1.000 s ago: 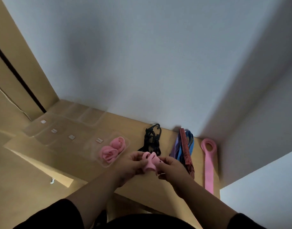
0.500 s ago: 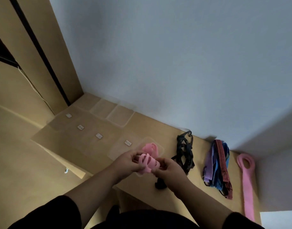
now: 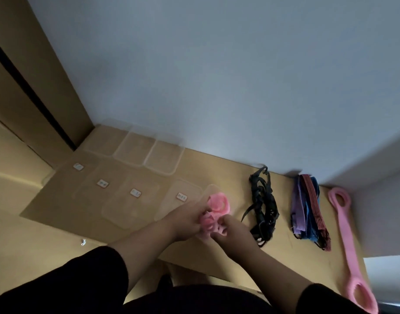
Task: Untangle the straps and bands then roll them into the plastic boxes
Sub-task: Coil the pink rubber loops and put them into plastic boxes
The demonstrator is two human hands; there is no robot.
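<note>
I see the left hand (image 3: 185,219) and right hand (image 3: 231,230) both gripping a rolled pink band (image 3: 209,224) above the surface (image 3: 217,252).

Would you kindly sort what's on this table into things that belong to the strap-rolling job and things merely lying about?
Belongs to the job:
- pink band, gripped by left hand and right hand
- rolled pink band
- black straps
- striped bands
- long pink band
- plastic boxes

Lying about:
- lids
- small metal piece

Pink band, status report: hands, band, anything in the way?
Left hand and right hand both grip the pink band. Held over the open plastic box; rolled pink band already inside.
</note>
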